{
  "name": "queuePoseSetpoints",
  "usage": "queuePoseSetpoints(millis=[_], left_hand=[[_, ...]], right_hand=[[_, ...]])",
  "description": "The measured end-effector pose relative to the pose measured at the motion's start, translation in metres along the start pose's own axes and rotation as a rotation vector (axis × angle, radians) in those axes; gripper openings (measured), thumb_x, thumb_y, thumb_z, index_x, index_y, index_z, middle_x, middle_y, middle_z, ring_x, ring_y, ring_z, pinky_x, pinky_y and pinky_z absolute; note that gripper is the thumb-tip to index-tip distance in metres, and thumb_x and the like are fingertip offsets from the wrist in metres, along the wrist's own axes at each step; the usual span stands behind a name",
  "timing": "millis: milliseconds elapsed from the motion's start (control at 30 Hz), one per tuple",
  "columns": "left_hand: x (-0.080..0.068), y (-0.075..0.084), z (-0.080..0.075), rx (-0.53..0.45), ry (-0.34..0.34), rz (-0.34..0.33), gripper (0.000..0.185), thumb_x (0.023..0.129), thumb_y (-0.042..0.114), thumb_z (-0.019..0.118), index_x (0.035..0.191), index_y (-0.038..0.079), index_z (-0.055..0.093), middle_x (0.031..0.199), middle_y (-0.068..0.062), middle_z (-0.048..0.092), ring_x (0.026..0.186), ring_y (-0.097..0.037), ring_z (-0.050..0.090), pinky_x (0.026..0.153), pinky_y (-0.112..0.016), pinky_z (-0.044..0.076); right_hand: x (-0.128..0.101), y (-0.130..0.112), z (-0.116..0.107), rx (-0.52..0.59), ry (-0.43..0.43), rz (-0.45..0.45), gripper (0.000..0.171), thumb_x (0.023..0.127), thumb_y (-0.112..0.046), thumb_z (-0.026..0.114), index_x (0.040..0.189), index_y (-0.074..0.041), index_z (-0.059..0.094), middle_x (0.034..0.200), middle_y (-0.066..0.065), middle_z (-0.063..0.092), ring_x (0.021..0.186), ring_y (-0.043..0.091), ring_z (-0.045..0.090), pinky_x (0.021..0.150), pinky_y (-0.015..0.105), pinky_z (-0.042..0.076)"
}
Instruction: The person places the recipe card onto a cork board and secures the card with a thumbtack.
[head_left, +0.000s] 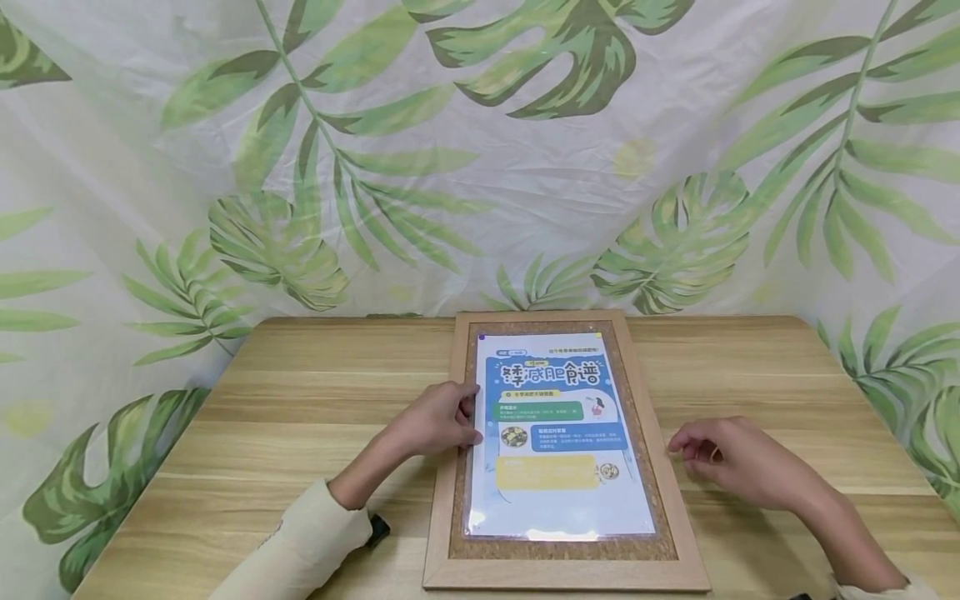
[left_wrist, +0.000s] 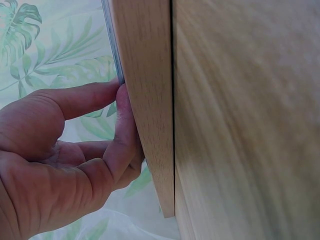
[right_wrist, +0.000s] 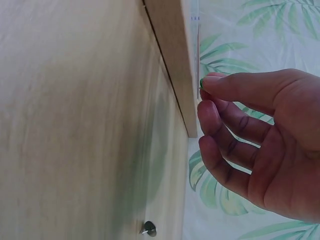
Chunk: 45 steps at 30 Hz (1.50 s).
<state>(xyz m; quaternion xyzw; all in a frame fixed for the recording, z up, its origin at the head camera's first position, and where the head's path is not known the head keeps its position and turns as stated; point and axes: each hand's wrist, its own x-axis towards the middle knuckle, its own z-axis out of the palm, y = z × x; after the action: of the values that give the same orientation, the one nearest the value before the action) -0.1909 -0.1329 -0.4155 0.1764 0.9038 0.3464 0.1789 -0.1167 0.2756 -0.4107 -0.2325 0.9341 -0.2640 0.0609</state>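
Two hands: our right hand (head_left: 742, 462) pinches what seems a green pin (right_wrist: 201, 84); our left hand (head_left: 431, 418) curls at the edge of the glossy sheet (head_left: 562, 510), pinching or not, we can't tell. Lying on the corkboard (head_left: 480, 550), it should handle light, bendy, slick; we'd hold its margins, short of the far purple pin (head_left: 482, 337).

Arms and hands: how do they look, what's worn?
Left hand, right hand: no gloves or rings visible. Left sleeve: cream, ending short of the wrist, small black object at its end. Right sleeve: also cream, only its edge in view, dark object beside it.
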Motion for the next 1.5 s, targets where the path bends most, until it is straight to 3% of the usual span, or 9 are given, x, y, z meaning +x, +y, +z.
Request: queuePoseSetpoints(millis=[433,767,1233,1500], left_hand=[[0.002,0.001,0.001,0.034,0.002,0.004,0.066,0.08,0.001,0.08,0.137,-0.008,0.05,0.091,-0.009,0.058,0.075,-0.015,0.058,0.06,-0.025,0.048],[0.003,0.002,0.001,0.038,0.004,0.009,0.063,0.08,0.001,0.08,0.135,-0.008,0.052,0.091,-0.009,0.058,0.074,-0.015,0.058,0.059,-0.025,0.048],[0.003,0.0,0.0,0.021,0.001,0.011,0.072,0.08,0.0,0.08,0.142,-0.009,0.045,0.093,-0.009,0.058,0.075,-0.014,0.06,0.061,-0.025,0.051],[0.001,-0.001,0.0,-0.003,-0.003,0.02,0.037,0.078,-0.001,0.08,0.11,-0.004,0.06,0.088,-0.01,0.058,0.07,-0.014,0.061,0.057,-0.026,0.049]], right_hand=[[0.01,-0.02,0.001,-0.002,0.02,-0.031,0.018,0.087,-0.007,0.074,0.1,-0.019,0.073,0.085,-0.013,0.066,0.077,-0.001,0.058,0.068,0.023,0.052],[0.027,-0.041,0.012,0.036,-0.029,-0.071,0.016,0.088,-0.007,0.074,0.1,-0.017,0.074,0.086,-0.013,0.066,0.076,0.001,0.057,0.068,0.023,0.052],[0.041,-0.063,0.02,0.049,-0.068,-0.069,0.016,0.088,-0.008,0.073,0.102,-0.017,0.074,0.083,-0.014,0.062,0.074,0.003,0.055,0.066,0.023,0.051],[0.048,-0.073,0.028,0.085,-0.071,-0.102,0.016,0.088,-0.01,0.075,0.102,-0.017,0.075,0.082,-0.015,0.063,0.076,0.002,0.057,0.068,0.023,0.052]])
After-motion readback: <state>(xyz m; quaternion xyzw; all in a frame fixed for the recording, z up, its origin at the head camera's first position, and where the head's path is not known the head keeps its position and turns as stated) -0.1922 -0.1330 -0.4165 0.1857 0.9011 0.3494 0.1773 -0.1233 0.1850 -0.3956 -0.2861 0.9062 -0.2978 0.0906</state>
